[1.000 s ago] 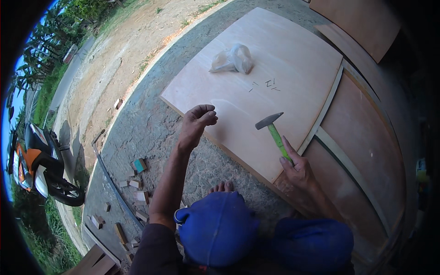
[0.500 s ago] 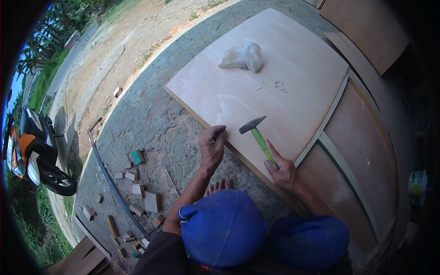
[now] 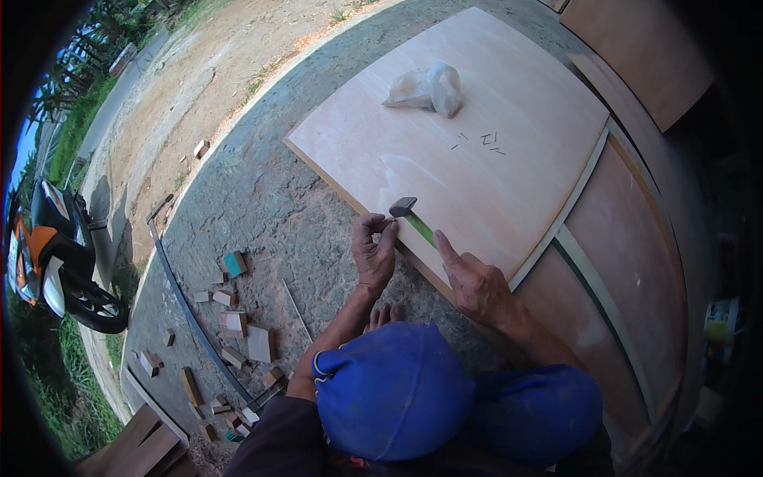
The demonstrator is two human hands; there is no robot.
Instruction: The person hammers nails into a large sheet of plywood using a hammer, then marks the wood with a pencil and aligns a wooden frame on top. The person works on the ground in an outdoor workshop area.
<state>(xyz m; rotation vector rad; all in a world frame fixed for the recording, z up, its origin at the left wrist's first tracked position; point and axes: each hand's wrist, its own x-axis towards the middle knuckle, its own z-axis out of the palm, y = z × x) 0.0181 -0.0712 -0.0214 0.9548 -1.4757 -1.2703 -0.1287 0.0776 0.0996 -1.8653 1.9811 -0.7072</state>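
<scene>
Plywood sheet (image 3: 477,151) is lying on the ground; your left hand (image 3: 375,253) is pinching something small at its near edge while your right hand (image 3: 475,280) is gripping the hammer (image 3: 413,219), its head hovering beside it, spare nails (image 3: 481,141) waiting.

Green-handled hammer (image 3: 413,220) lay tilted, dark head at the plywood sheet's (image 3: 477,143) near edge; sheet flat on ground; a nail was possibly pinched there, too small.
</scene>
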